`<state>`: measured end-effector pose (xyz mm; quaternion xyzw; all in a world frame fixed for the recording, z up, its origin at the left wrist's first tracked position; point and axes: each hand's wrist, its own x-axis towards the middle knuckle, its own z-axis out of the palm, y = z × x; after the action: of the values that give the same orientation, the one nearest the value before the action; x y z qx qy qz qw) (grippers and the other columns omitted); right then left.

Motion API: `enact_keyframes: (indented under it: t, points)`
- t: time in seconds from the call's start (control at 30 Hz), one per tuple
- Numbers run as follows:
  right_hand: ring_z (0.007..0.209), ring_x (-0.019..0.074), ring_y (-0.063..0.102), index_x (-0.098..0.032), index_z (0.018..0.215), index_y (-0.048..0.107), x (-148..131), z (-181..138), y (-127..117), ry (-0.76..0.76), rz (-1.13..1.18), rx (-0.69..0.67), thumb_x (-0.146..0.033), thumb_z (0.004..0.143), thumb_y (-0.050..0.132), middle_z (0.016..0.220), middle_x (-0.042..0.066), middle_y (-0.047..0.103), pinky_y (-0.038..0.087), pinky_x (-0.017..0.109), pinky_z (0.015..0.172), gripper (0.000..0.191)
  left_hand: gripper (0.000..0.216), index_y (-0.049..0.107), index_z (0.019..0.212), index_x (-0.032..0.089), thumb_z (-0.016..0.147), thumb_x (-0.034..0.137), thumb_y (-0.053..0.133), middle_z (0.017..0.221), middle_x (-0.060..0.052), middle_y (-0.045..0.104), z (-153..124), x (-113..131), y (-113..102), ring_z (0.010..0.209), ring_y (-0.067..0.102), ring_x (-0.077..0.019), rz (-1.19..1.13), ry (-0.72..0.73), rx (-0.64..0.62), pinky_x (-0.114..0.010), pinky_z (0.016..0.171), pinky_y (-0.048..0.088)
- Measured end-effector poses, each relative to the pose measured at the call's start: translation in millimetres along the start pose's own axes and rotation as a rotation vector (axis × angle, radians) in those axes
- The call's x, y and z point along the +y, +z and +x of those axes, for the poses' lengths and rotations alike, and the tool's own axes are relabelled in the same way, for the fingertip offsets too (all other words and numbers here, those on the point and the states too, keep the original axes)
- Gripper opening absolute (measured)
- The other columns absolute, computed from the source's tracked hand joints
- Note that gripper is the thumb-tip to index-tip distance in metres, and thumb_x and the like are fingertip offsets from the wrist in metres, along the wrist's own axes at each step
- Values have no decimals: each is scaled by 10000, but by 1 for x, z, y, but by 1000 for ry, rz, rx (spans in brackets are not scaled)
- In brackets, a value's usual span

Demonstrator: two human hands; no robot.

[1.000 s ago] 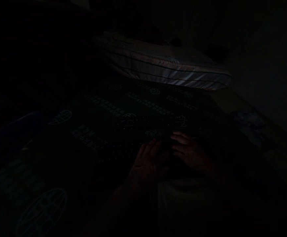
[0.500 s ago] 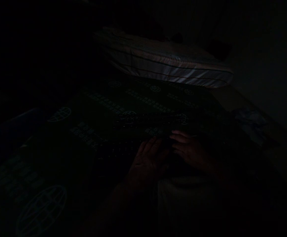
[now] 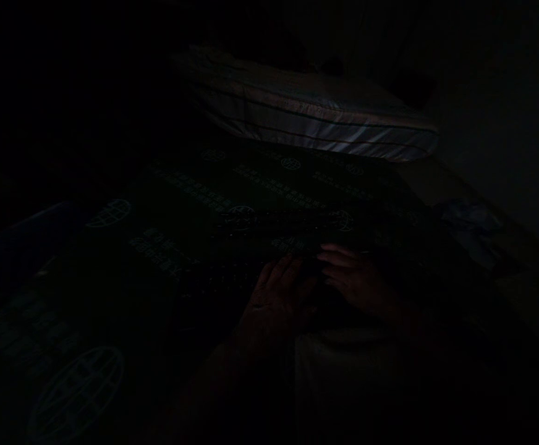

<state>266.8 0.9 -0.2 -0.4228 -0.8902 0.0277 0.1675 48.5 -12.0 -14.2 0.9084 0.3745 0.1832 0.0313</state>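
The scene is very dark. My left hand [image 3: 276, 296] lies palm down with fingers stretched out. It rests on or just over a dark flat thing with rows of small pale marks, which looks like a keyboard [image 3: 218, 278]. To the right of it is my right hand [image 3: 353, 278], its fingers also stretched and a little apart, pointing left over the same dark area. I see nothing held in either hand. Beyond the hands lies another dark strip with similar small marks [image 3: 274, 224]. Shadow hides the edges of both dark things and what lies under my palms.
A green sheet [image 3: 158, 198] printed with pale globes and lettering spreads under everything. Behind it is a mattress [image 3: 325, 127] with a shiny striped side. A crumpled pale thing [image 3: 471, 216] lies at the right, and a bluish thing [image 3: 28, 232] at the left.
The view has shifted very slightly and looks a little darker. Both hands keep almost the same place and pose.
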Motion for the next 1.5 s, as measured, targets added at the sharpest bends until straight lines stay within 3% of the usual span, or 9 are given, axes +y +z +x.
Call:
enact_keyframes:
  t: [0.47,0.77,1.03,1.5]
  points:
    - [1235,241,481,-203,904,706,-1,-1,-1,30,18,25,-123,835,553,1170,66,647,497,411,957,186,442,547,1261,236,861,425,554,1409,-152,414,2,0,0,1314,333,-357,2,-4,-7,-559,1025,307]
    - [1235,272,474,-154,1004,679,-12,-10,1,-67,-222,98,-104,880,469,1205,120,626,440,473,966,249,427,545,1259,289,865,454,539,1419,-134,401,1,-1,4,1322,325,-353,7,-7,-16,-568,1024,300]
    - [1243,300,454,-134,1016,674,-23,-16,6,-93,-323,156,-174,895,505,1199,98,636,410,501,979,211,400,560,1242,291,872,442,533,1416,-133,400,2,0,2,1320,329,-344,34,-2,-8,-548,1033,296]
    - [1263,309,429,-110,1047,657,-26,-19,14,-57,-315,173,-186,904,483,1210,106,628,407,500,978,237,394,574,1231,268,867,417,545,1385,-147,430,1,-1,3,1292,362,-362,39,16,25,-558,1005,332]
